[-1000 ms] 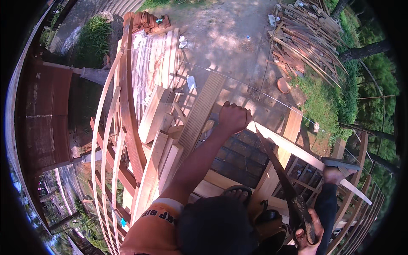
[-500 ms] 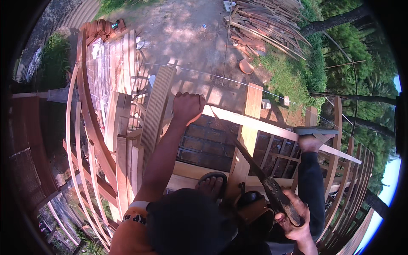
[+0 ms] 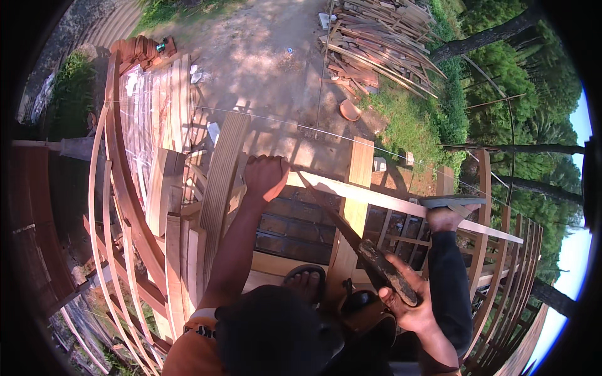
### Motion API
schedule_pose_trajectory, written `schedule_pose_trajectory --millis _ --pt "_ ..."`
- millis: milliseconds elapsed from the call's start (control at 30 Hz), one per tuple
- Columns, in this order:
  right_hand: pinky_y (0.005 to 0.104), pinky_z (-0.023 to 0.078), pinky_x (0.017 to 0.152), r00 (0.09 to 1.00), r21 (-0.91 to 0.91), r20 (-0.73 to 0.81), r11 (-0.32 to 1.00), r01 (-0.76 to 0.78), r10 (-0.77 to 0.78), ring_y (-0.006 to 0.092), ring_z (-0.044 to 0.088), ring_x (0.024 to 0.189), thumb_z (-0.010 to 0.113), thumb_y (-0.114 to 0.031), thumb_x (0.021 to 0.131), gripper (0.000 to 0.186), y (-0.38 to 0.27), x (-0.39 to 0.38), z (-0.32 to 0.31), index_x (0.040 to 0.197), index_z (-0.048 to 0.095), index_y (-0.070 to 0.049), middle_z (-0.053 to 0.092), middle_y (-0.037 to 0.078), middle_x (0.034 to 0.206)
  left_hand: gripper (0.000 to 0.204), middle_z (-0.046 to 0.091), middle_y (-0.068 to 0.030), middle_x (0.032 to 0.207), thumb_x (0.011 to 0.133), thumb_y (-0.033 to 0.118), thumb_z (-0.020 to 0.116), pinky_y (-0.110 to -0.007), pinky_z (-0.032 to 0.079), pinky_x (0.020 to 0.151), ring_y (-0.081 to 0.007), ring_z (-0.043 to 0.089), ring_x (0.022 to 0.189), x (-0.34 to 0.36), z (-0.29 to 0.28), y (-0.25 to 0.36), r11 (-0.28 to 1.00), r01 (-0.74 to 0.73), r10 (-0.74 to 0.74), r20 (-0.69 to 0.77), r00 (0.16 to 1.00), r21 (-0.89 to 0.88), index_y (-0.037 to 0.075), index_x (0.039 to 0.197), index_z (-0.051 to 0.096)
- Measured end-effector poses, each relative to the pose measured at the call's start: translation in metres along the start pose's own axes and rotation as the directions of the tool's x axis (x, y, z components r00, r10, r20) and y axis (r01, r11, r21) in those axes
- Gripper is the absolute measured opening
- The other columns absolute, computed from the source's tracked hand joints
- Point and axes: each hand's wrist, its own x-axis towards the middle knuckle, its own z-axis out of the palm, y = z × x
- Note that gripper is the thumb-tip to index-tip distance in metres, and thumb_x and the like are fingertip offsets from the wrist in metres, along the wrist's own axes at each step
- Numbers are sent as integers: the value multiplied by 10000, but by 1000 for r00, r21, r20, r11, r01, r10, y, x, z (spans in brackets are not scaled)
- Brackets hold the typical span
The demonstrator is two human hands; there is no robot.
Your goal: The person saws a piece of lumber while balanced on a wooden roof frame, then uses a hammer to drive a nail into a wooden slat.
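Observation:
My left hand (image 3: 266,177) is closed over the left end of a long pale wooden strip (image 3: 370,196); its fingers hide that end. My right hand (image 3: 409,301) is wrapped round the dark, worn wooden handle of a handsaw (image 3: 338,220). The blade slants up and left, its tip meeting the strip just right of my left hand. Whether the teeth bite into the wood I cannot tell. Farther right, my sandaled foot (image 3: 444,216) rests on the same strip. My other sandaled foot (image 3: 307,281) is at lower middle.
Thick beams (image 3: 222,169) rise at left, beside curved-looking rails (image 3: 125,169). A flat plank (image 3: 352,207) runs beneath the strip. A thin string (image 3: 301,125) crosses ahead. Below lie a woodpile (image 3: 382,44) and a round clay-coloured basin (image 3: 350,110). Slatted framing (image 3: 511,257) stands at right.
My right hand has drawn up and left with the saw, pushing its blade farther past the strip. The left hand keeps its hold, and the whole view has shifted slightly.

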Motion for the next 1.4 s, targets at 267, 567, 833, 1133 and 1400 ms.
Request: schedule_pose_trajectory --millis 267,567,833,1133,1400 --pt "307 503 911 999 26 35 999 -25 24 207 680 1057 718 -68 901 610 10 82 55 1457 473 -9 687 237 1173 376 694 -104 693 960 267 496 -461 479 762 -294 661 679 3 1 3 1000 4 -4 -32 999 5 81 678 661" --pt "296 527 858 999 -92 32 996 24 -21 187 698 887 744 -119 907 591 -15 41 34 1435 504 -11 717 169 1019 323 681 -127 732 941 263 515 -468 468 746 -317 654 735 -9 -2 0 995 76 -76 2 997 -62 73 720 654" --pt "333 542 866 994 -95 73 993 -76 83 185 709 997 743 -190 921 620 31 116 69 1454 481 -12 698 245 1145 339 672 -142 722 957 262 475 -485 474 735 -334 648 706 -3 -5 3 996 72 -74 -42 996 -54 67 757 668" --pt "396 491 1016 980 -103 181 993 -61 79 398 622 1223 725 -373 933 654 21 49 23 1468 485 -82 644 226 1312 350 704 -191 877 990 280 466 -508 477 821 -360 658 830 -18 -3 7 948 318 -308 199 930 -17 35 857 677" --pt "402 509 985 978 -143 149 982 -122 143 375 653 1187 767 -429 891 758 5 -57 -10 1465 478 -27 663 241 1266 575 578 -218 1337 1076 434 383 -473 406 1085 -364 542 1267 -74 -35 22 455 262 -358 95 929 -851 -25 1405 491"
